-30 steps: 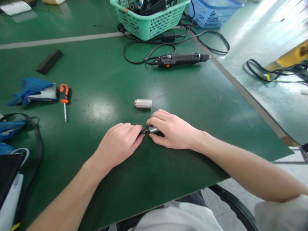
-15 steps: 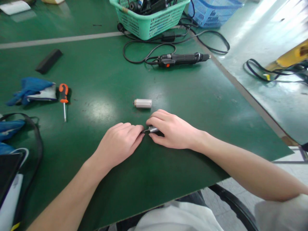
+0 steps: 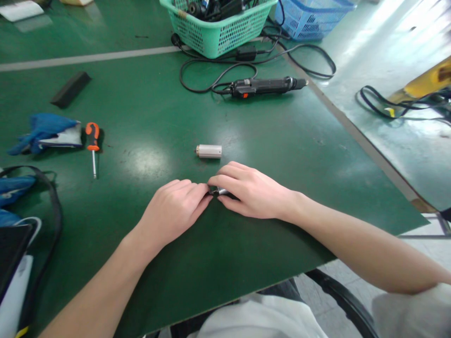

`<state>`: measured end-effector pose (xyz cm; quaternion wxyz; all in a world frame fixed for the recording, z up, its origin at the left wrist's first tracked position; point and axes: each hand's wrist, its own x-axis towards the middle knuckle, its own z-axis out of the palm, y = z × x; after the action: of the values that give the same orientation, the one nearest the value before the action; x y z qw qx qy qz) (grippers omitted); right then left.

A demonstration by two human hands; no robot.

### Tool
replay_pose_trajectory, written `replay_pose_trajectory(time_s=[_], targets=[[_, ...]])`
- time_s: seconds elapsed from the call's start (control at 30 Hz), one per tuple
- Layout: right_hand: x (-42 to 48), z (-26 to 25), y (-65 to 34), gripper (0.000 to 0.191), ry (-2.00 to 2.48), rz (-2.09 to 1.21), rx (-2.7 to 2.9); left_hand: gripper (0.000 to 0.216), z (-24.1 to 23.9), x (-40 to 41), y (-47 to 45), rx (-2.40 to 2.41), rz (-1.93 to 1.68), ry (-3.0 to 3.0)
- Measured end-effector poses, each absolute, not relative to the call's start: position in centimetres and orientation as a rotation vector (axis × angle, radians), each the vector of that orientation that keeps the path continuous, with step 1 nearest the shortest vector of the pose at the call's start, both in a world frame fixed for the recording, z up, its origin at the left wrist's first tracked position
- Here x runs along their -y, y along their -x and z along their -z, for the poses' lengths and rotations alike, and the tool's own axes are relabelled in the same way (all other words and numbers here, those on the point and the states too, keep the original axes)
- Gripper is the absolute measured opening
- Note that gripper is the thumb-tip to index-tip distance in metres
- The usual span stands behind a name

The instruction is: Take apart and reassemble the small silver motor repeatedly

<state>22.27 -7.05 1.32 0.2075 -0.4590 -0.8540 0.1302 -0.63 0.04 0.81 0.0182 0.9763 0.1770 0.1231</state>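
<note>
Both hands rest together on the green table (image 3: 282, 155) near its front edge. My right hand (image 3: 252, 190) is closed round a small silver metal cylinder (image 3: 221, 190), of which only the left end shows. My left hand (image 3: 174, 209) lies knuckles up, its fingertips pinched at the dark tip sticking out of that cylinder. Just beyond the hands a short white cylinder with a brass end (image 3: 209, 150) lies on its side, untouched.
A black electric screwdriver (image 3: 268, 86) with a coiled cord lies further back. A green basket (image 3: 218, 21) and a blue basket (image 3: 312, 14) stand at the far edge. An orange-handled screwdriver (image 3: 93, 141), blue cloth (image 3: 44, 131) and a black block (image 3: 70, 88) lie left.
My right index finger has slid left over the silver cylinder, covering more of it. Otherwise both hands stay where they were.
</note>
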Motion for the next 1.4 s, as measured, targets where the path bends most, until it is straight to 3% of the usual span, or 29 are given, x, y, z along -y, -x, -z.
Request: replay_pose_trajectory(time_s=[0.37,0.63,0.97,1.23,1.4], targets=[[7.4,-3.0,-22.7,0.024,1.333,-0.196,2.635,0.037,-0.6,0.2,0.6,-0.731,-0.327,-3.019],[6.4,-3.1,-30.4,0.016,1.855,-0.044,2.396,0.032,-0.8,0.2,0.5,-0.720,-0.302,-2.990],[5.4,-3.6,-38.3,0.031,2.471,0.000,2.091,0.030,-0.9,0.3,0.6,-0.728,-0.286,-2.993],[5.5,-3.1,-39.3,0.027,2.302,0.001,2.055,0.027,-1.2,0.4,0.4,-0.700,-0.336,-3.041],[5.7,-3.3,-39.9,0.035,2.415,-0.033,2.032,0.024,-1.2,0.4,0.5,-0.707,-0.323,-3.041]])
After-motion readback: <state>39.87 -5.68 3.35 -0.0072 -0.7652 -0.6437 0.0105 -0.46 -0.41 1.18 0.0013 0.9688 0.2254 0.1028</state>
